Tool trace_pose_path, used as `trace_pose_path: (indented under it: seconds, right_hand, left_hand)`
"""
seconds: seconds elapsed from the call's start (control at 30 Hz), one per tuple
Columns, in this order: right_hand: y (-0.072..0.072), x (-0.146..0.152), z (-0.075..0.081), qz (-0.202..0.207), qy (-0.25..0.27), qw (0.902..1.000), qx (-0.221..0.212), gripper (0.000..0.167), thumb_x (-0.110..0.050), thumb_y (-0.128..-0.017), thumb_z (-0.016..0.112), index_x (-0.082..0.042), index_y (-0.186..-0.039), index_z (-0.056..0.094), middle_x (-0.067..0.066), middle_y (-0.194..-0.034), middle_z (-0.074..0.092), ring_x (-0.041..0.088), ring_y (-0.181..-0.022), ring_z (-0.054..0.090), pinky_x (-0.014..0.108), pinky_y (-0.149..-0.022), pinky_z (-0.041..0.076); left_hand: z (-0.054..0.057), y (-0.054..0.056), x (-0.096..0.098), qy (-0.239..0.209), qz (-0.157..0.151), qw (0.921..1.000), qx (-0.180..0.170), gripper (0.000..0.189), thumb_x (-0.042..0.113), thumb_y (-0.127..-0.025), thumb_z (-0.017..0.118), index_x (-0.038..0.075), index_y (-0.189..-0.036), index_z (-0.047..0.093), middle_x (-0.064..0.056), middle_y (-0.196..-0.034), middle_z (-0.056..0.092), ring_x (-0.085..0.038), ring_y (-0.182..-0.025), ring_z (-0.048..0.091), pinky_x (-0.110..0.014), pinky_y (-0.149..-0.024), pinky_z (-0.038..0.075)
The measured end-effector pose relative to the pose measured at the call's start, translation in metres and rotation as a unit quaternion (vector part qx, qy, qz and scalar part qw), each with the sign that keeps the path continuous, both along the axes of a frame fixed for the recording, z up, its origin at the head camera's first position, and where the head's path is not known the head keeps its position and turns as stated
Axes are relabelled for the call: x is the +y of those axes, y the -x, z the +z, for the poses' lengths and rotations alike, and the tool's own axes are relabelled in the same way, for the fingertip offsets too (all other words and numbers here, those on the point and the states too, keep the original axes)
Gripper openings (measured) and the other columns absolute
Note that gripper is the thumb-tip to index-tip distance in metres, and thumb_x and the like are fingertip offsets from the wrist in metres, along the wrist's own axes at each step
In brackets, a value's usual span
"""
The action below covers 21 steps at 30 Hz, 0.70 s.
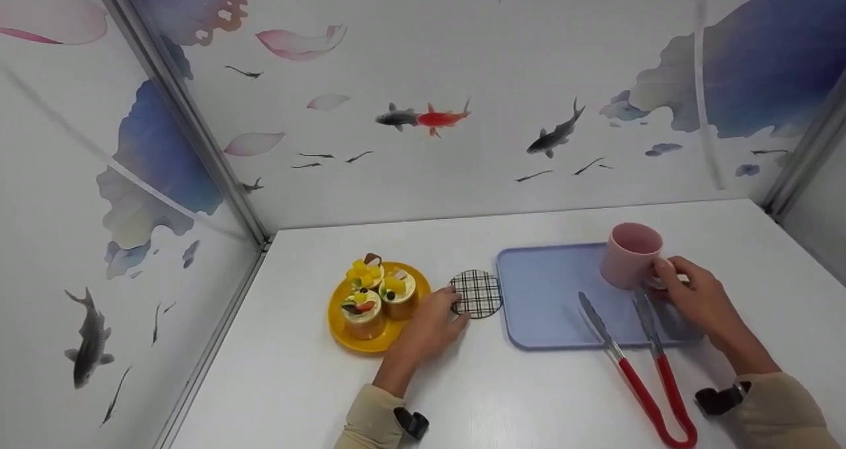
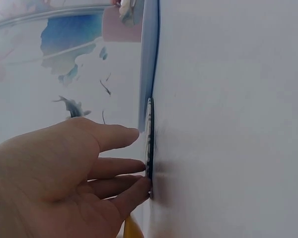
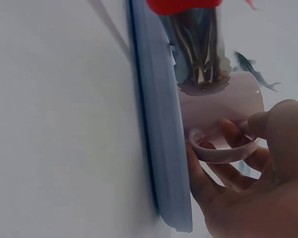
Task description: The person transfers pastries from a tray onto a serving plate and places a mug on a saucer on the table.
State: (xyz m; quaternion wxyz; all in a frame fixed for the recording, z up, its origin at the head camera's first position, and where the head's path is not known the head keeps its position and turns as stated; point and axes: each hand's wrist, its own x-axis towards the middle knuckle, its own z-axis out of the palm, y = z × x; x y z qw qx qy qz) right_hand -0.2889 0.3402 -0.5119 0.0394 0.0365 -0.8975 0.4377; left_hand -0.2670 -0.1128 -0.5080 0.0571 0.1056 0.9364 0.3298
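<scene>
My right hand (image 1: 697, 297) grips the handle of a pink mug (image 1: 624, 264) at the back right of a blue tray (image 1: 545, 293). In the right wrist view the fingers pass through the mug's handle (image 3: 226, 154). A round black-and-white checked coaster (image 1: 481, 295) lies flat beside the tray's left edge. At the coaster's left side is my left hand (image 1: 429, 326), its fingertips right at the rim. From the left wrist, the coaster (image 2: 149, 144) appears edge-on, with the thumb apart from the fingers.
Red-handled tongs (image 1: 638, 384) lie spread, their metal tips over the tray and their handles toward the front. Left of the coaster, a yellow plate (image 1: 338, 326) bears several fruit-topped cakes (image 1: 363, 317). Painted wall panels (image 1: 496, 52) enclose the white table (image 1: 297, 396).
</scene>
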Motion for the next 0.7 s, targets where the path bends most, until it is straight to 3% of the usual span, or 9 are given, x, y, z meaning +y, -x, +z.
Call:
trace_pose_path:
  seconds: [0.07, 0.13, 0.2, 0.27, 0.33, 0.43, 0.53, 0.7]
  right_hand:
    - [-0.0004, 0.0001, -0.0012, -0.003, 0.003, 0.9999, 0.009, 0.057, -0.048, -0.117, 0.039, -0.001, -0.141, 0.059, 0.030, -0.142, 0.060, 0.036, -0.118, 0.074, 0.004, -0.082, 0.054]
    - [-0.0007, 0.0001, -0.0017, -0.007, 0.009, 0.9999, 0.013, 0.057, -0.048, -0.117, 0.040, -0.001, -0.141, 0.060, 0.028, -0.140, 0.061, 0.018, -0.111, 0.074, 0.005, -0.082, 0.055]
    - [-0.0012, 0.0001, -0.0016, -0.012, 0.016, 0.9997, 0.014, 0.057, -0.049, -0.116, 0.041, -0.001, -0.139, 0.061, 0.028, -0.140, 0.061, 0.000, -0.105, 0.069, 0.005, -0.082, 0.056]
    - [-0.0015, -0.0002, -0.0006, -0.015, 0.020, 0.9996, 0.015, 0.057, -0.049, -0.116, 0.042, 0.000, -0.138, 0.061, 0.028, -0.141, 0.060, -0.008, -0.101, 0.064, 0.006, -0.082, 0.056]
    - [-0.0019, -0.0008, 0.0003, -0.018, 0.018, 0.9995, 0.016, 0.057, -0.048, -0.116, 0.043, 0.000, -0.137, 0.062, 0.029, -0.143, 0.060, -0.002, -0.103, 0.067, 0.004, -0.081, 0.055]
    - [-0.0029, -0.0025, 0.0006, -0.024, 0.012, 0.9996, 0.011, 0.058, -0.050, -0.116, 0.041, 0.000, -0.138, 0.062, 0.031, -0.145, 0.060, 0.023, -0.115, 0.071, 0.001, -0.080, 0.050]
    - [-0.0040, -0.0045, 0.0007, -0.026, 0.010, 0.9996, 0.007, 0.059, -0.050, -0.116, 0.040, 0.000, -0.139, 0.062, 0.031, -0.146, 0.060, 0.045, -0.127, 0.064, -0.001, -0.080, 0.044]
    - [-0.0058, -0.0075, 0.0021, -0.025, 0.017, 0.9995, 0.012, 0.060, -0.051, -0.116, 0.041, 0.000, -0.140, 0.061, 0.030, -0.147, 0.059, 0.048, -0.131, 0.060, -0.001, -0.082, 0.044]
  left_hand:
    - [0.0000, -0.0005, -0.0002, 0.001, -0.004, 1.0000, 0.003, 0.048, 0.027, -0.109, 0.067, 0.003, -0.151, 0.061, -0.018, -0.163, 0.054, -0.035, -0.152, 0.052, -0.053, -0.126, 0.045]
    - [-0.0004, -0.0009, -0.0007, 0.002, -0.009, 0.9999, 0.006, 0.048, 0.027, -0.109, 0.067, 0.004, -0.151, 0.061, -0.018, -0.163, 0.054, -0.035, -0.153, 0.052, -0.053, -0.126, 0.044]
    - [-0.0007, -0.0013, -0.0012, -0.001, -0.014, 0.9999, 0.008, 0.048, 0.026, -0.109, 0.067, 0.004, -0.151, 0.061, -0.018, -0.164, 0.054, -0.036, -0.153, 0.051, -0.053, -0.126, 0.044]
    - [-0.0006, -0.0015, -0.0018, -0.003, -0.018, 0.9998, 0.012, 0.048, 0.025, -0.109, 0.067, 0.004, -0.151, 0.062, -0.019, -0.163, 0.054, -0.036, -0.152, 0.052, -0.053, -0.126, 0.044]
    - [-0.0003, -0.0018, -0.0025, -0.006, -0.020, 0.9997, 0.013, 0.047, 0.024, -0.108, 0.068, 0.004, -0.151, 0.062, -0.019, -0.163, 0.054, -0.036, -0.153, 0.052, -0.053, -0.126, 0.044]
    - [-0.0004, -0.0017, -0.0028, -0.003, -0.020, 0.9997, 0.012, 0.048, 0.025, -0.108, 0.068, 0.005, -0.151, 0.062, -0.019, -0.164, 0.053, -0.036, -0.153, 0.052, -0.053, -0.126, 0.044]
    - [-0.0007, -0.0012, -0.0028, -0.001, -0.021, 0.9997, 0.012, 0.047, 0.025, -0.108, 0.067, 0.005, -0.150, 0.062, -0.018, -0.164, 0.053, -0.035, -0.153, 0.052, -0.052, -0.126, 0.044]
    - [-0.0005, -0.0008, -0.0025, 0.000, -0.022, 0.9997, 0.013, 0.046, 0.025, -0.108, 0.068, 0.006, -0.149, 0.064, -0.018, -0.164, 0.053, -0.036, -0.153, 0.052, -0.053, -0.126, 0.044]
